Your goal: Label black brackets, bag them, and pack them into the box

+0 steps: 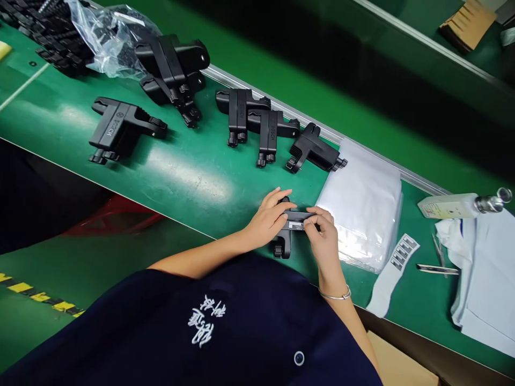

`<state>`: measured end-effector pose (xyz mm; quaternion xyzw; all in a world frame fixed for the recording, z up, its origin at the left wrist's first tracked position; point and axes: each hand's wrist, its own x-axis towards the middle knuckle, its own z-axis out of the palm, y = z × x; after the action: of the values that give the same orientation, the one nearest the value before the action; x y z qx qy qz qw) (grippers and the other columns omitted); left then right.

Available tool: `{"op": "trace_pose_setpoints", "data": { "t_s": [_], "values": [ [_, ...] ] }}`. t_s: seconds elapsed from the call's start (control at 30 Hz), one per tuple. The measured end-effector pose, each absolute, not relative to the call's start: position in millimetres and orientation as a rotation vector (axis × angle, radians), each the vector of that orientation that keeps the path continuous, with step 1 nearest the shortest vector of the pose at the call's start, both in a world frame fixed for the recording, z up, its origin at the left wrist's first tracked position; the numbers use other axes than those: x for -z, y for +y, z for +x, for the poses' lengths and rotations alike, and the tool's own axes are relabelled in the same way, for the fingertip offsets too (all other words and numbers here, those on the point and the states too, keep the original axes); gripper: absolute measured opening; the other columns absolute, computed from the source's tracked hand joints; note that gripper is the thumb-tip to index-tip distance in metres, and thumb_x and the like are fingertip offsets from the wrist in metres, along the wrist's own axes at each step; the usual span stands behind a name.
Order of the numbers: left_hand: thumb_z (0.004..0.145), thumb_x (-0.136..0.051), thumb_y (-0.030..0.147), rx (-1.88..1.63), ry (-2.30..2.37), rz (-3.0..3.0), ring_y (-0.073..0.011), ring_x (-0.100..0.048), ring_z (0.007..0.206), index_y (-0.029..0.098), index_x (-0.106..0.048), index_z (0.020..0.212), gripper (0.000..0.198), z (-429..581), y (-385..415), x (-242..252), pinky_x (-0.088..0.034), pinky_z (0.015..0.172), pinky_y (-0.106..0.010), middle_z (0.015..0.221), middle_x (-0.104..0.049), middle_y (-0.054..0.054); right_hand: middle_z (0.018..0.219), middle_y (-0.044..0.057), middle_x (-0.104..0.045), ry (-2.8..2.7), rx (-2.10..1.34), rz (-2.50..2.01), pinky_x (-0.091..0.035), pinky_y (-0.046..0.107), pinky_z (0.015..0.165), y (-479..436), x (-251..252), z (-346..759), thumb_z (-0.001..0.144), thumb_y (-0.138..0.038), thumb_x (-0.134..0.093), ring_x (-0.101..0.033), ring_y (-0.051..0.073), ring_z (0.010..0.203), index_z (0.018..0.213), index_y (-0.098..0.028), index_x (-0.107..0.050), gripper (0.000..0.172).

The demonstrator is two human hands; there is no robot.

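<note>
A black plastic clamp part [290,231] lies near the front edge of the green workbench [193,177]. My left hand [269,219] is wrapped around its left side. My right hand [322,236] pinches its right end, fingertips pressed on a small pale label on the part's top face. Both hands are closed on this one part. Its lower leg sticks out below my hands toward my dark blue shirt.
Several identical black clamp parts [120,128] lie across the bench, some stacked [173,69]. A plastic bag of black pieces [108,37] sits far left. A stack of clear bags [364,206], a label strip [403,251], tweezers [436,268], a bottle [458,205] and white cloth [483,268] are right.
</note>
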<state>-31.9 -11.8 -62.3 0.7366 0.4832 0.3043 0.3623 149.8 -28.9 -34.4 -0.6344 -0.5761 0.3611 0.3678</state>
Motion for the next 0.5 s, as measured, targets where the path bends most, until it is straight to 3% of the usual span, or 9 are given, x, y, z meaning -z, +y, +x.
{"op": "trace_pose_setpoints", "data": {
  "t_s": [0.5],
  "values": [
    [0.095, -0.043, 0.016, -0.735, 1.251, 1.906, -0.0307, -0.025, 0.151, 0.020, -0.061, 0.125, 0.035, -33.7, -11.6, 58.5, -0.031, 0.121, -0.055, 0.155, -0.041, -0.010, 0.107, 0.008, -0.066, -1.517, -0.942, -1.638, -0.037, 0.049, 0.099, -26.1, 33.4, 151.9, 0.082, -0.028, -0.059, -0.054, 0.028, 0.109, 0.065, -0.023, -0.057, 0.018]
  ]
}}
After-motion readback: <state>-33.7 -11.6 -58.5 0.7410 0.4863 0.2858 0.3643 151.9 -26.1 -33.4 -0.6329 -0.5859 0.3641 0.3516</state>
